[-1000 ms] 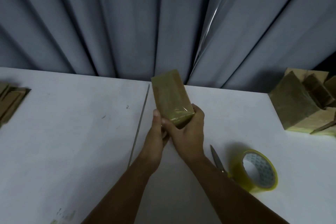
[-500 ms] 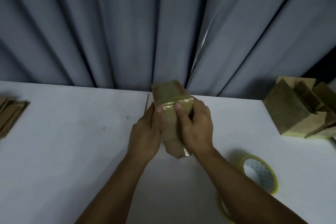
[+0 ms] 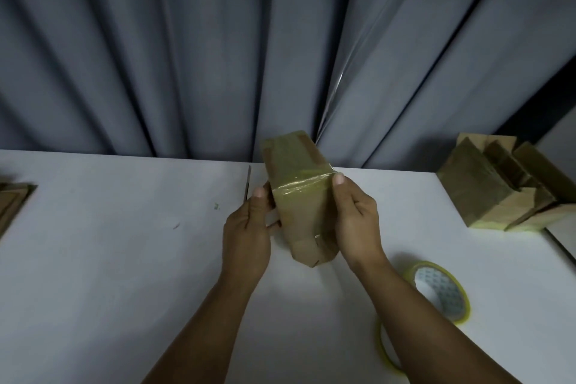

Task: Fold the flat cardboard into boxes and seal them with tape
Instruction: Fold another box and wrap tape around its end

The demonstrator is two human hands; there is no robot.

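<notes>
Both hands hold a taped cardboard box over the table.

Left hand grips the left side of the box with its thumb up along the edge, and the right hand grips the right side, its thumb tip on the shiny strip of tape that runs across the box. The fingers of both hands are hidden behind it. The box is tilted, far end up, above the white table. A tape roll lies near the right forearm, which covers most of a yellow ring that is hard to make out. Folded boxes are piled at the right edge, and flat cardboard is cut off at the left. A grey curtain hangs behind.
</notes>
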